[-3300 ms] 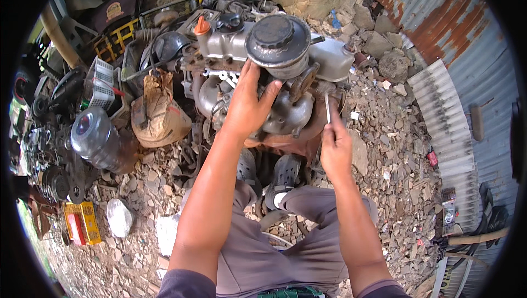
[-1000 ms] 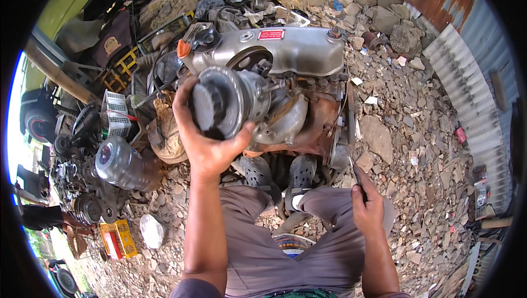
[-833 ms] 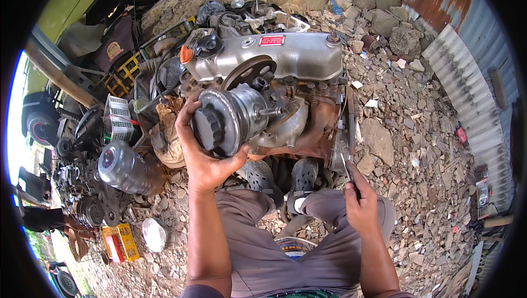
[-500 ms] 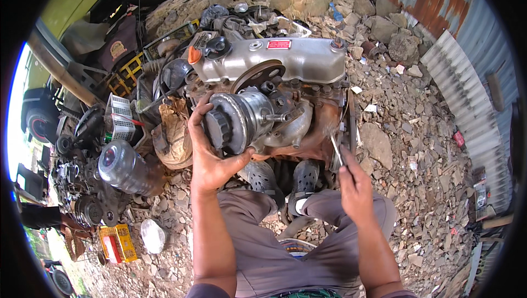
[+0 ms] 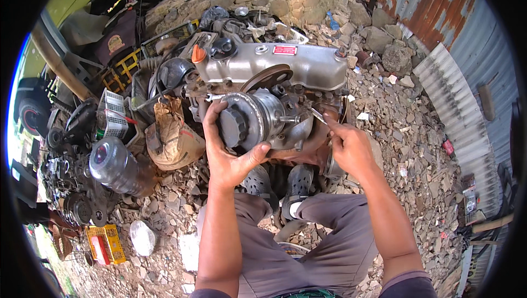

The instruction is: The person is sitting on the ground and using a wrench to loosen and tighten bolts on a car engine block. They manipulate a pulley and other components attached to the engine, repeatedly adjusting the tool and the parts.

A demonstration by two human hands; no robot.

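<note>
A metal power steering pump (image 5: 265, 112) with a black ribbed cap (image 5: 234, 127) sits at the near side of an engine. My left hand (image 5: 226, 161) grips it from the left, thumb below and fingers around the cap's far side. My right hand (image 5: 351, 147) is closed around a slim metal tool, seemingly a wrench (image 5: 318, 115). The tool's tip is by the fittings right of the pump; whether it touches a bolt I cannot tell. Behind the pump are a rusty pulley (image 5: 266, 78) and the engine's silver valve cover (image 5: 313, 67).
Left of the engine lie a brown sack (image 5: 171, 141), a clear plastic bottle (image 5: 118, 163), a white basket (image 5: 116, 114) and greasy parts. Rubble (image 5: 409, 177) covers the ground. Corrugated metal sheets (image 5: 466, 29) stand at the right. My legs are on the near side.
My right hand has raised the tool up and left, from beside the rusty manifold to the fittings by the pump. The pump and my left hand appear slightly farther right in view.
</note>
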